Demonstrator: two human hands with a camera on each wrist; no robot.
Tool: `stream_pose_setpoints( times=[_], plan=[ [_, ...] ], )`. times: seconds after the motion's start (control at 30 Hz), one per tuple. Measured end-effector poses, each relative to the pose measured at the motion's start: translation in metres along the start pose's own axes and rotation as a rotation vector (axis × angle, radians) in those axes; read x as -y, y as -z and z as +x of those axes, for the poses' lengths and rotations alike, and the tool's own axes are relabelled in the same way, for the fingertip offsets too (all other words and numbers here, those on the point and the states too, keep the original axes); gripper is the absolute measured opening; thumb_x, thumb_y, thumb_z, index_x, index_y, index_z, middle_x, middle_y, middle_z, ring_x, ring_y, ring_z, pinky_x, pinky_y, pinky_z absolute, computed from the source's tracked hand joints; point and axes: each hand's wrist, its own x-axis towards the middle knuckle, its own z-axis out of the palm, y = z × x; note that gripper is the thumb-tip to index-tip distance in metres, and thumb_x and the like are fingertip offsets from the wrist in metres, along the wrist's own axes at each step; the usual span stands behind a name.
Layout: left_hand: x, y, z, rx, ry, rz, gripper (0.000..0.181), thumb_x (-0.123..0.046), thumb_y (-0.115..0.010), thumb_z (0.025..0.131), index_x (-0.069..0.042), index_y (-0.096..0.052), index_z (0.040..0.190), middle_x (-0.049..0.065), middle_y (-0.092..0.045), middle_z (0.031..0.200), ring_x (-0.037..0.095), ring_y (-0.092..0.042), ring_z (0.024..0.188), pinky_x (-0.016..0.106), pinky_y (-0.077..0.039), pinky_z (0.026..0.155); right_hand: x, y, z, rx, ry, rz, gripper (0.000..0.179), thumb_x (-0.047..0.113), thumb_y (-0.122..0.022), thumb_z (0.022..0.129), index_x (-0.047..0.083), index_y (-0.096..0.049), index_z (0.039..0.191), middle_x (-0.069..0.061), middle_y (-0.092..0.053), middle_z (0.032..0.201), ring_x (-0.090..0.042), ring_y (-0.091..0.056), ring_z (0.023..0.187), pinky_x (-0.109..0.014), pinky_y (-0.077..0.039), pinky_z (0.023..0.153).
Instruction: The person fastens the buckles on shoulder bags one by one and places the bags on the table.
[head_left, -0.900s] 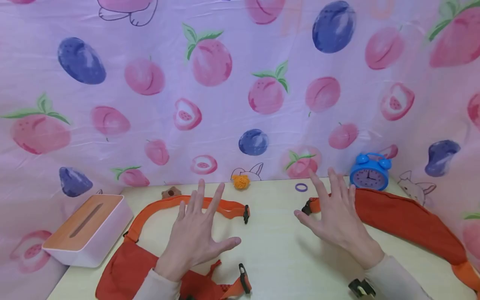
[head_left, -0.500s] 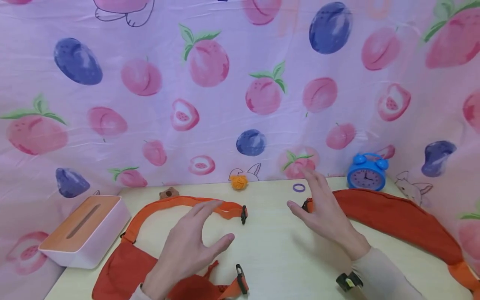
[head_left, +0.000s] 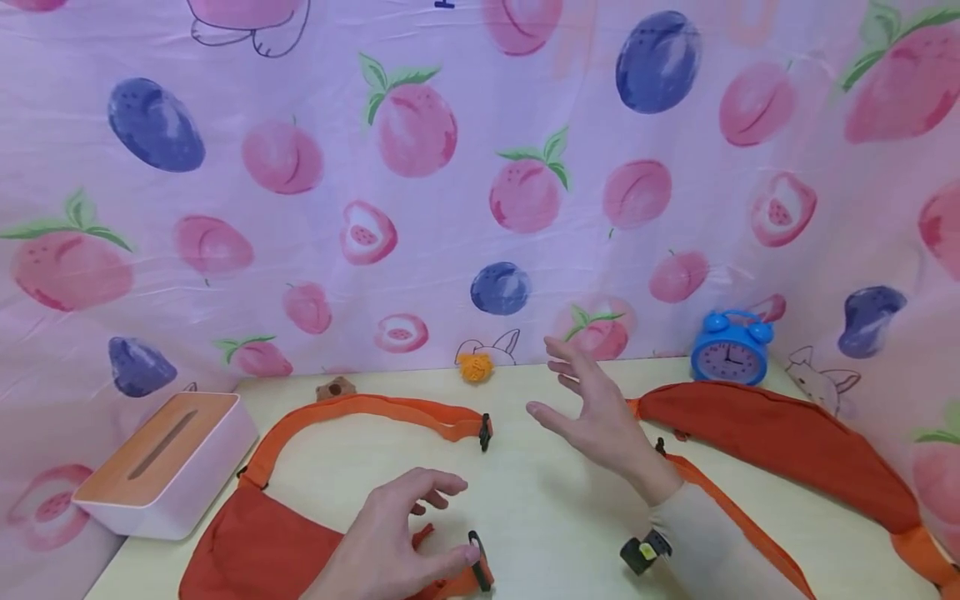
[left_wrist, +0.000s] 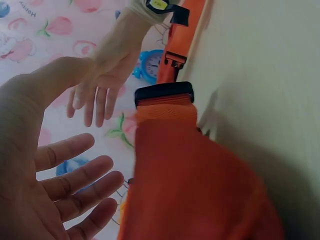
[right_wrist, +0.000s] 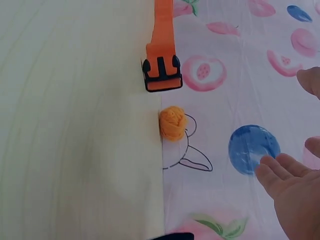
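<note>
On the left lies a red-orange waist bag (head_left: 255,542), its orange strap (head_left: 360,404) curving back to a black buckle (head_left: 486,432). My left hand (head_left: 397,537) hovers over this bag's front end with loosely bent fingers. Its thumb overlaps a second black buckle (head_left: 480,560) in the head view; the left wrist view shows that buckle (left_wrist: 164,93) apart from the fingers. Holding nothing, my right hand (head_left: 600,421) is raised above the middle right of the table, fingers extended. Another red-orange waist bag (head_left: 780,442) lies beyond it, one strap (head_left: 738,517) partly covered by the sleeve.
A white tissue box (head_left: 172,467) with a wooden lid stands at the left edge. Along the back are a small brown object (head_left: 335,387), an orange yarn-like ball (head_left: 476,367) and a blue alarm clock (head_left: 730,350). A fruit-print cloth (head_left: 450,208) hangs behind the table.
My left hand has come lower and nearer the front buckle, its fingers bending more. The right hand has shifted left, uncovering a strap of the right bag. The bags lie still.
</note>
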Motion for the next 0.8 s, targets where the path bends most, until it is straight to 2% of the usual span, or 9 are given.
stream_pose_setpoints(
  times=[0.07, 0.17, 0.23, 0.4, 0.57, 0.67, 0.73, 0.8],
  plan=[
    [0.002, -0.001, 0.000, 0.046, 0.027, -0.016, 0.054, -0.056, -0.092, 0.089, -0.030, -0.072, 0.132, -0.011, -0.073, 0.127, 0.020, -0.070, 0.111, 0.039, -0.062, 0.093, -0.001, -0.006, 0.003, 0.014, -0.017, 0.037, 0.091, 0.028, -0.090, 0.097, 0.023, -0.039, 0.171, -0.006, -0.046, 0.173, -0.035, -0.055, 0.152, -0.053, -0.048, 0.123],
    [0.007, -0.003, 0.000, 0.083, 0.037, -0.023, 0.055, -0.053, -0.095, 0.087, -0.026, -0.071, 0.128, -0.003, -0.072, 0.119, 0.020, -0.069, 0.103, 0.033, -0.061, 0.086, -0.002, -0.014, 0.006, 0.032, -0.044, 0.090, 0.090, 0.030, -0.090, 0.097, 0.026, -0.039, 0.171, -0.005, -0.047, 0.173, -0.033, -0.055, 0.153, -0.053, -0.047, 0.124],
    [0.011, -0.005, 0.001, 0.095, 0.039, -0.022, 0.055, -0.054, -0.096, 0.085, -0.026, -0.071, 0.125, -0.001, -0.070, 0.111, 0.020, -0.067, 0.096, 0.031, -0.060, 0.080, -0.004, -0.019, 0.007, 0.041, -0.063, 0.129, 0.090, 0.030, -0.091, 0.096, 0.027, -0.040, 0.171, -0.004, -0.049, 0.171, -0.033, -0.055, 0.153, -0.052, -0.047, 0.124],
    [0.019, -0.010, 0.002, 0.142, 0.090, -0.076, 0.054, -0.050, -0.100, 0.081, -0.027, -0.071, 0.121, 0.002, -0.067, 0.094, 0.018, -0.064, 0.083, 0.026, -0.055, 0.070, -0.006, -0.030, 0.010, 0.067, -0.097, 0.200, 0.088, 0.031, -0.092, 0.096, 0.029, -0.043, 0.169, -0.005, -0.056, 0.165, -0.032, -0.057, 0.151, -0.053, -0.047, 0.124],
    [0.024, -0.013, 0.003, 0.214, 0.126, -0.182, 0.049, -0.042, -0.100, 0.084, -0.026, -0.072, 0.120, 0.002, -0.073, 0.091, 0.020, -0.069, 0.081, 0.026, -0.059, 0.071, -0.013, -0.040, 0.013, 0.096, -0.131, 0.261, 0.086, 0.030, -0.091, 0.096, 0.029, -0.044, 0.169, -0.008, -0.058, 0.162, -0.034, -0.059, 0.149, -0.056, -0.047, 0.124],
    [0.025, -0.016, 0.004, 0.257, 0.184, -0.246, 0.044, -0.037, -0.099, 0.086, -0.024, -0.074, 0.120, 0.002, -0.076, 0.093, 0.023, -0.071, 0.083, 0.027, -0.060, 0.073, -0.019, -0.047, 0.015, 0.123, -0.148, 0.291, 0.087, 0.029, -0.091, 0.096, 0.028, -0.043, 0.170, -0.008, -0.057, 0.162, -0.033, -0.058, 0.150, -0.056, -0.046, 0.125],
    [0.026, -0.019, 0.005, 0.271, 0.220, -0.269, 0.042, -0.035, -0.099, 0.087, -0.023, -0.076, 0.120, 0.001, -0.077, 0.094, 0.024, -0.070, 0.084, 0.027, -0.059, 0.073, -0.023, -0.052, 0.015, 0.145, -0.155, 0.317, 0.087, 0.027, -0.090, 0.097, 0.027, -0.043, 0.170, -0.007, -0.057, 0.163, -0.033, -0.058, 0.150, -0.054, -0.045, 0.126],
    [0.027, -0.021, 0.006, 0.277, 0.230, -0.275, 0.039, -0.032, -0.099, 0.088, -0.021, -0.078, 0.119, 0.001, -0.078, 0.094, 0.025, -0.070, 0.085, 0.027, -0.059, 0.073, -0.027, -0.057, 0.015, 0.167, -0.155, 0.346, 0.086, 0.024, -0.089, 0.098, 0.026, -0.043, 0.170, -0.008, -0.057, 0.163, -0.034, -0.057, 0.151, -0.053, -0.044, 0.127]
  ],
)
